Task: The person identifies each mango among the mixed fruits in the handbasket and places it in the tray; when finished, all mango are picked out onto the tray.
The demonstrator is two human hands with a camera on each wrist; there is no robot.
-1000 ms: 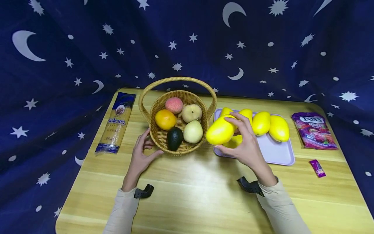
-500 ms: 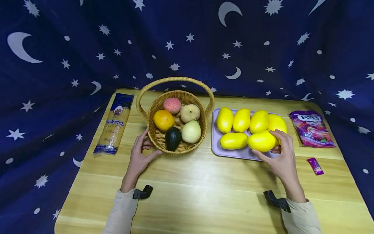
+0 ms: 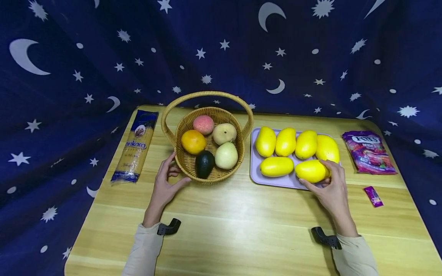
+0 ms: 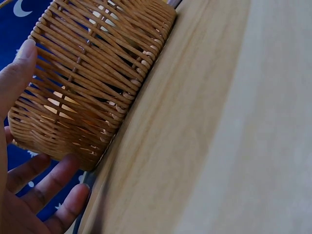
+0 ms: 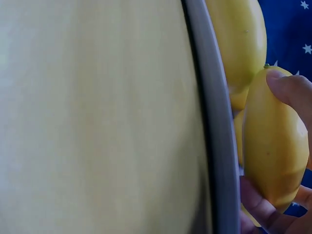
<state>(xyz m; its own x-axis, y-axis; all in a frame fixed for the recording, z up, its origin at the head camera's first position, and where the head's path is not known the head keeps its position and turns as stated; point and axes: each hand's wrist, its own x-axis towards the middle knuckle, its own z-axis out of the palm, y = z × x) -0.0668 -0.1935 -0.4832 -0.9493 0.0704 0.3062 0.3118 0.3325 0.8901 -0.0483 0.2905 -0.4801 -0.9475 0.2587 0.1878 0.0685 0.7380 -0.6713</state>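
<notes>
On the lavender tray (image 3: 281,183), my right hand (image 3: 333,191) holds a yellow mango (image 3: 310,171) between thumb and fingers, at the front right. The right wrist view shows the thumb on one end of this mango (image 5: 273,141) and fingers round the other. Beside it lies another mango (image 3: 277,166), with several more in a row behind. My left hand (image 3: 166,189) rests against the wicker basket (image 3: 211,180), thumb and fingers spread along its lower left side. In the left wrist view the thumb and fingertips touch or nearly touch the basket's wall (image 4: 83,83).
Inside the basket are an avocado (image 3: 205,164), an orange fruit (image 3: 193,142), a pinkish-red fruit (image 3: 203,124) and pale round fruits (image 3: 226,155). A spaghetti packet (image 3: 135,147) lies left; a purple sweets bag (image 3: 368,152) and a small wrapped sweet (image 3: 373,196) lie right of the tray.
My right hand has carried the mango from near the basket rightward over the tray, then lowered it into the front row. The left hand has stayed by the basket.
</notes>
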